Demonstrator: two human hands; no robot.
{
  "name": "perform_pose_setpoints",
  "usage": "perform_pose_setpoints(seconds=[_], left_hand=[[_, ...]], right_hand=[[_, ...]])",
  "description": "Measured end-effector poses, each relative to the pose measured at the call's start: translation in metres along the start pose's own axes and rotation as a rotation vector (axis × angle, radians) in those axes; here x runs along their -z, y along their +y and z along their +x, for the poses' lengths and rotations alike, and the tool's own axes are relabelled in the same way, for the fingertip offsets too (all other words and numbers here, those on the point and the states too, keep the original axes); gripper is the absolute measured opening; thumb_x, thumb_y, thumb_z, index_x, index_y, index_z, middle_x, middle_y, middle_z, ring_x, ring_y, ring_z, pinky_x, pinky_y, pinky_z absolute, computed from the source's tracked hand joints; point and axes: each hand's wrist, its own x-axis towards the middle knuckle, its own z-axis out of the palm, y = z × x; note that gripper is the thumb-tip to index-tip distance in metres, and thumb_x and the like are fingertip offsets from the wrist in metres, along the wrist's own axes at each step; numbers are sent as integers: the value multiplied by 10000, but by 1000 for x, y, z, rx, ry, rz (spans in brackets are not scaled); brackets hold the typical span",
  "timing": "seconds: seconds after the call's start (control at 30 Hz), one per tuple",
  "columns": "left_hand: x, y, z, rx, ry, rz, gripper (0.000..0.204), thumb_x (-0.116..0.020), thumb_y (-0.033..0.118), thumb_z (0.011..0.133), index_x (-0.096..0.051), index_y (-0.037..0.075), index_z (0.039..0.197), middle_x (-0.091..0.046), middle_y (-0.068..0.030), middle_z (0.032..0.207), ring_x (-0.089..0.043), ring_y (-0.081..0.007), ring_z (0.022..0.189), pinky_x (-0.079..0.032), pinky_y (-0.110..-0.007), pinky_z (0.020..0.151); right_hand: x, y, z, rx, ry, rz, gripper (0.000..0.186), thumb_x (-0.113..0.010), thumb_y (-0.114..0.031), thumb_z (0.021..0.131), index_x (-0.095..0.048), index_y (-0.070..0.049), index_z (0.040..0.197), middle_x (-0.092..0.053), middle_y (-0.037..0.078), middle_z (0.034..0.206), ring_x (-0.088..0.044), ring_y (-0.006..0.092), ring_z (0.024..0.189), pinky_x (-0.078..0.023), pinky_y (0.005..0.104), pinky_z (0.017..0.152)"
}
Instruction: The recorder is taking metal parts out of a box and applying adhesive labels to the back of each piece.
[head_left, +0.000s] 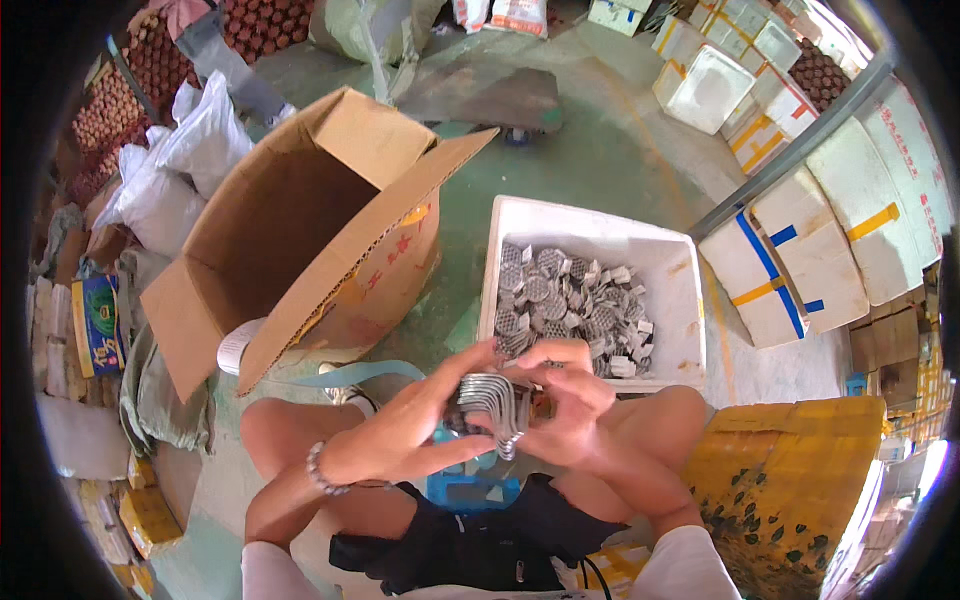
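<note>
My left hand (pixel 405 435) and my right hand (pixel 570 415) grip a stack of bent, silver metal pieces (pixel 490 400) between them, held low above my lap. The fingers of both curl around the stack's sides, partly hiding it. Just beyond my hands stands a white foam box (pixel 678 260) holding several loose grey metal pieces (pixel 555 305), many with round perforated plates. A blue plastic object (pixel 460 490) shows below my hands between my legs.
An open cardboard box (pixel 375 290) stands at left, with white sacks (pixel 205 135) beyond. A wheeled board (pixel 480 95) lies ahead. Stacked foam boxes (pixel 815 235) and a metal pole (pixel 780 140) are at right. A yellow-taped box (pixel 780 470) sits beside my right leg.
</note>
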Motion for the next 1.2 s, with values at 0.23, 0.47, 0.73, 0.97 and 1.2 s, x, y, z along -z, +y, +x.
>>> perform_pose_setpoints(seconds=[0.23, 0.47, 0.73, 0.97, 1.2], left_hand=[[-13, -35, -4, -10, 66, 11, 602, -840, 139, 846, -580, 47, 1381, -682, -146, 1327, -704, -293, 1139, -562, -371, 952], [-4, -36, -11, -299, 84, 199, 518, -817, -24, 785, -640, 75, 1261, -714, -192, 1259, -736, -350, 1087, -613, -363, 839], [-15, -34, -18, -294, 117, 474, 553, -771, -44, 806, -633, 90, 1324, -727, -130, 1182, -739, -307, 992, -626, -355, 801], [-16, -33, -17, -228, 163, 463, 526, -826, 8, 774, -658, 85, 1267, -730, -150, 1192, -747, -326, 986, -616, -370, 798], [-18, -30, -17, 22, 120, 246, 561, -833, 84, 810, -593, 35, 1315, -720, -143, 1166, -744, -295, 969, -591, -356, 809]], right_hand=[[33, -25, 4, -391, -309, 37, 816, -946, -99, 701, -496, -106, 1381, -490, 175, 1311, -539, 324, 1184, -486, 417, 978], [70, -20, 36, -865, -346, 572, 699, -835, -204, 860, -495, 16, 1430, -510, 134, 1336, -546, 232, 1243, -470, 391, 1051], [47, -15, 21, -1103, -390, 731, 207, -741, -29, 923, -727, 20, 1124, -626, 87, 1133, -627, 171, 1026, -510, 316, 947], [45, -14, 17, -1206, -274, 782, 146, -770, -16, 886, -756, 17, 1027, -633, 73, 1061, -626, 158, 1023, -503, 295, 889], [42, -8, 12, -1004, -249, 417, 167, -790, 42, 840, -772, -23, 993, -633, 60, 1028, -619, 142, 926, -500, 287, 803]])
